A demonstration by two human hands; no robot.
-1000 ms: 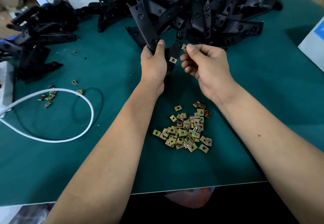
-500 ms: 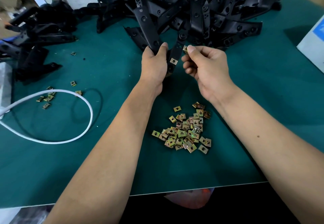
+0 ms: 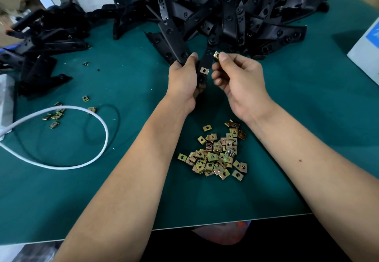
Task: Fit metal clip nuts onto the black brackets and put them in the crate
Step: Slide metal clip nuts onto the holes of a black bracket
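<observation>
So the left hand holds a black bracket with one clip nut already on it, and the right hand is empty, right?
Not quite. The right hand is not empty: it pinches a clip nut at its fingertips, beside the black bracket. The head view shows it. The left hand does hold that bracket, with one fitted nut on it.

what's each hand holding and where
Left hand grips a black bracket round its lower end; right hand pinches a clip nut by its edge.
</observation>
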